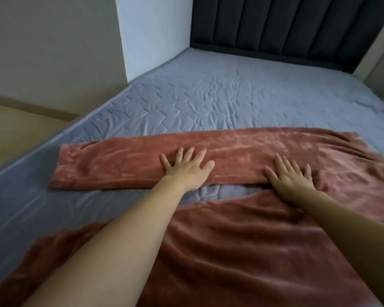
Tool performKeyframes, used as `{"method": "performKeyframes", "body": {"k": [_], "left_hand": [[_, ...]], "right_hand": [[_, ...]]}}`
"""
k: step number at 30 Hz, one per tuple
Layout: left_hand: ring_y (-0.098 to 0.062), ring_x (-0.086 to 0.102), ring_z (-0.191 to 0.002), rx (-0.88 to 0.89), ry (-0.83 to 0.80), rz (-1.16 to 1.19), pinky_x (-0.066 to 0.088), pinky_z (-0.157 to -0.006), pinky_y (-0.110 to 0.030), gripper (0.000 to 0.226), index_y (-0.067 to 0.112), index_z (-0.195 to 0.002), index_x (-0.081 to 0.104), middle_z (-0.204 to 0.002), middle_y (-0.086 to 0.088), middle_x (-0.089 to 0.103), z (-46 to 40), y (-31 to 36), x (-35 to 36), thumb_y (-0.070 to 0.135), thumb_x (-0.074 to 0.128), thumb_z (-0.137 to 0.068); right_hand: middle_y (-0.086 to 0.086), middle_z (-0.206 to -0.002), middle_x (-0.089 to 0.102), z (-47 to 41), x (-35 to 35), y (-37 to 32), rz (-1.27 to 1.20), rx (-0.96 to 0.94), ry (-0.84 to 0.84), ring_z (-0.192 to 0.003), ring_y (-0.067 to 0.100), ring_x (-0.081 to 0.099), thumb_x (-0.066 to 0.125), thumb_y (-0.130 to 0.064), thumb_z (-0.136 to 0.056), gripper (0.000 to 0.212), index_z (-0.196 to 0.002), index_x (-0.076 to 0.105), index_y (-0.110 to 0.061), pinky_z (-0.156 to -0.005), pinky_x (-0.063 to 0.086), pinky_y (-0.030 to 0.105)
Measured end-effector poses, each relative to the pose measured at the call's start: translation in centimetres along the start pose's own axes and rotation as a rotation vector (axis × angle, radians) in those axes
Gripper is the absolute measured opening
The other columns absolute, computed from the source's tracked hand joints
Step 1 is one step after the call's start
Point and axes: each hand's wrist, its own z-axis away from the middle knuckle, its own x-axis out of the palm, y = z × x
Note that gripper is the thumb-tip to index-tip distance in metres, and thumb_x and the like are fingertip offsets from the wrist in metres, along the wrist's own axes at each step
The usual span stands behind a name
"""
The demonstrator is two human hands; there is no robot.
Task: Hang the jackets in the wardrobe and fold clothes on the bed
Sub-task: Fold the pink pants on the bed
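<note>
My left hand (187,168) lies flat with its fingers spread on the rust-red garment (242,240), pressing the middle of the long sleeve-like strip (124,165) that stretches across the bed (208,96). My right hand (289,177) is spread flat too, palm down, just to the right, where that strip meets the broad body of the garment; neither hand pinches or curls round any cloth. The relation that matters is the strip's long axis: it runs left to right across my view, crosswise to both forearms, with its free end (63,167) lying well out to the left near the bed's edge. That free end lies to the left of my left hand and well apart from my right, so I judge the left hand is the one to fetch it and bring it over. The right hand sits at the root of the strip, well placed to hold the fold line down. Between the strip and the garment's near part, which spreads rumpled toward me under my arms, a narrow gap of grey quilted cover (220,191) shows, so the strip lies apart from the near part there. Whether this piece is a top or trousers I cannot tell. At the far end stands the dark padded headboard (286,25).
</note>
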Motion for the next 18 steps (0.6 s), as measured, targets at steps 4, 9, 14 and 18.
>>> {"method": "performKeyframes", "body": {"k": [4, 9, 14, 18], "left_hand": [[-0.013, -0.016, -0.147, -0.110, 0.087, -0.208, -0.023, -0.106, -0.061, 0.074, 0.047, -0.150, -0.001, -0.162, 0.011, -0.011, -1.3, -1.7, 3.0, 0.077, 0.001, -0.082], [-0.018, -0.017, -0.147, -0.192, 0.049, -0.386, -0.020, -0.104, -0.065, 0.071, 0.040, -0.151, -0.009, -0.162, 0.007, -0.015, -1.8, 0.2, 2.9, 0.070, 0.000, -0.087], [-0.029, -0.006, -0.148, -0.218, 0.024, -0.379, -0.012, -0.111, -0.064, 0.061, 0.029, -0.154, -0.001, -0.163, -0.001, -0.008, 1.6, 5.1, 2.2, 0.045, 0.017, -0.098], [-0.027, 0.041, -0.119, 0.314, 0.243, -0.148, 0.031, -0.102, -0.041, 0.043, 0.027, -0.123, 0.047, -0.128, -0.001, 0.043, 8.2, 12.9, 3.2, 0.045, 0.049, -0.084]], "right_hand": [[-0.004, -0.162, -0.006, 0.3, 3.4, 3.3, -0.026, -0.041, 0.060, -0.148, 0.015, -0.005, 0.007, -0.064, -0.091, 0.076, -0.155, -0.001, -0.024, -0.120, -0.004, 0.041], [-0.004, -0.162, -0.004, -0.3, 4.4, 3.2, -0.076, -0.066, 0.130, -0.148, 0.013, -0.008, -0.001, -0.069, -0.084, 0.083, -0.155, 0.003, -0.024, -0.118, -0.010, 0.040], [-0.006, -0.161, 0.011, 0.4, 2.5, 4.3, -0.452, -0.082, 0.100, -0.148, 0.010, 0.003, 0.022, -0.052, -0.100, 0.060, -0.153, 0.021, -0.024, -0.117, -0.011, 0.037], [0.009, -0.135, 0.054, 3.3, -1.7, 8.9, -0.848, 0.115, 0.404, -0.128, 0.026, 0.047, 0.048, -0.029, -0.092, 0.041, -0.130, 0.056, -0.015, -0.112, 0.030, 0.041]]}}
